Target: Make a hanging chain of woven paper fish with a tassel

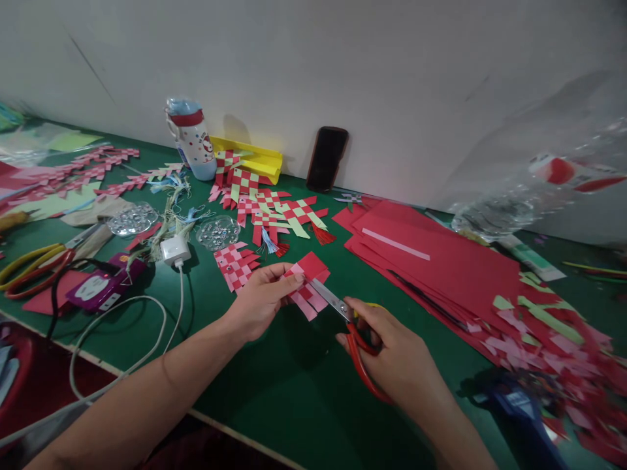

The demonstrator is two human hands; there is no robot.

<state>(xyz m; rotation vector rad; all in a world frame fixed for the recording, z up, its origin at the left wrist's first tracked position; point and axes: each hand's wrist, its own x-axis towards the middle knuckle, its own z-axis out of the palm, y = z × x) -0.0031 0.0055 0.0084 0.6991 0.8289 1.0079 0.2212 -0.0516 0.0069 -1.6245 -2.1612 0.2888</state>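
Between thumb and fingers, my left hand (pixel 262 297) pinches a small woven paper piece (pixel 313 267) in red and pink, with strips sticking out at its lower edge. My right hand (pixel 392 339) grips red-handled scissors (pixel 362 365). Their metal blades point up and left and lie against the paper piece; I cannot tell how far apart they are. Just left of my left hand lies a red and pink woven paper fish (pixel 235 264). Behind it are several more woven fish (pixel 298 212) in red, pink and pale green, some with tassels.
A stack of red paper (pixel 431 241) lies right of centre, with paper scraps (pixel 539 333) in front. A phone (pixel 327 158) leans on the wall. A bottle (pixel 196 140), a charger (pixel 175 250) with white cable, and yellow-and-red scissors (pixel 42 267) stand or lie leftward.
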